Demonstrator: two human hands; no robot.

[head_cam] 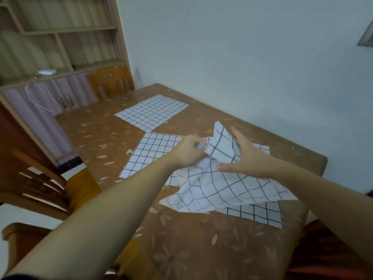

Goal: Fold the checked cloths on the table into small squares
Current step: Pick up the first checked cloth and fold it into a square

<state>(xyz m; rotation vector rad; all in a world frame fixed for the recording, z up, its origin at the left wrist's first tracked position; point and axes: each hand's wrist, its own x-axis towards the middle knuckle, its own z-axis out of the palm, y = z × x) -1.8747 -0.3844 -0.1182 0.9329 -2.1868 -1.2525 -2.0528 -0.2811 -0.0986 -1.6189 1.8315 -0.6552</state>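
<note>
cloth in hand (220, 184): lifted over table (181, 249), above flat cloths | left hand (188, 152) fingers curled, bunching one corner; right hand (242, 156) spread flat against crumpled side | reads light, limp, no stiffness | better taken by two adjacent corners, pulled taut

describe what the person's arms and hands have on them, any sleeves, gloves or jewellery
Both forearms are bare up to the frame edge. The left hand and right hand wear no gloves, and no rings, watch or bracelets show. Only a dark strip, perhaps a sleeve, shows at the bottom left corner.
</note>
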